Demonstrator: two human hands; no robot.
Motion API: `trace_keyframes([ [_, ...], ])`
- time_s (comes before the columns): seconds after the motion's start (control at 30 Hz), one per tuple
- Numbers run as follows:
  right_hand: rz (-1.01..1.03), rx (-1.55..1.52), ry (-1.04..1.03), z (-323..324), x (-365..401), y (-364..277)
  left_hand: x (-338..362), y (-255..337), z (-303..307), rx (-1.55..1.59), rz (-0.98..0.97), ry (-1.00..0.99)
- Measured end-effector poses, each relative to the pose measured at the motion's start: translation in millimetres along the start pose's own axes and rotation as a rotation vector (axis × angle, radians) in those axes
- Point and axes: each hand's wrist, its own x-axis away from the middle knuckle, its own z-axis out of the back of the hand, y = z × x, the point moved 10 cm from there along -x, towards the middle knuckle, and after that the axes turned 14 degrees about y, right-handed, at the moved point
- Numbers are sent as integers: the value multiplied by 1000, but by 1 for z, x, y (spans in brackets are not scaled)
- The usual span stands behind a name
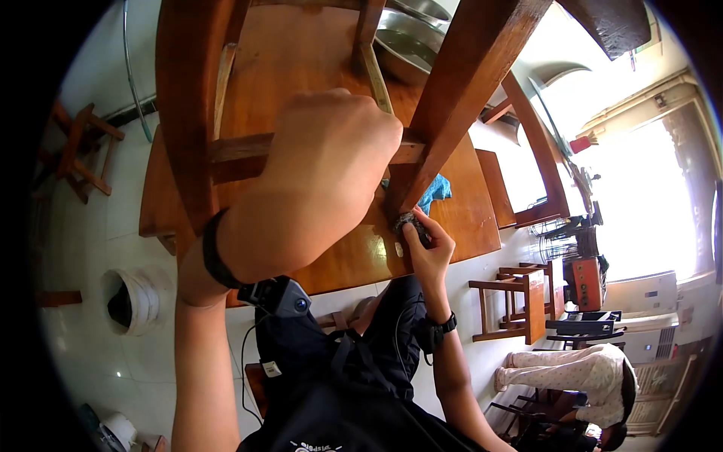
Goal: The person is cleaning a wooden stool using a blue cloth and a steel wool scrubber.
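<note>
A wooden stool or chair frame stands on the brown wooden table, its legs and crossbars in front of me. My left hand is closed, back towards me, over a crossbar. It looks wrapped round that bar, though its fingertips are hidden. Lower to the right, my right hand pinches a dark grey scouring pad, which seems to be steel wool. The pad touches the lower end of a leg. A blue cloth lies on the table just behind that leg.
Metal basins, one with liquid in it, sit at the table's far side. A white bucket stands on the floor at left. More wooden stools are at right, near a bending person. A black device sits near my lap.
</note>
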Motion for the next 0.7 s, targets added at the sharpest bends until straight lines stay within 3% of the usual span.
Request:
trace_keyframes([
  [0.3,-63,-225,90,-15,-25,-46,1,1,2,-21,-1,13],
  [0.4,-66,-233,73,-11,-32,-33,0,2,1,1,-8,13],
  [0.47,111,-30,-42,-15,-25,-30,0,2,1,-12,-16,17],
  [0.53,75,-30,-18,-9,-21,-15,0,2,-1,-33,-15,7],
  [0.6,447,535,-49,-10,-5,-27,1,4,-3,-52,-25,-1],
  [0.7,384,508,-50,-5,-9,-22,-3,6,6,-13,-54,74],
])
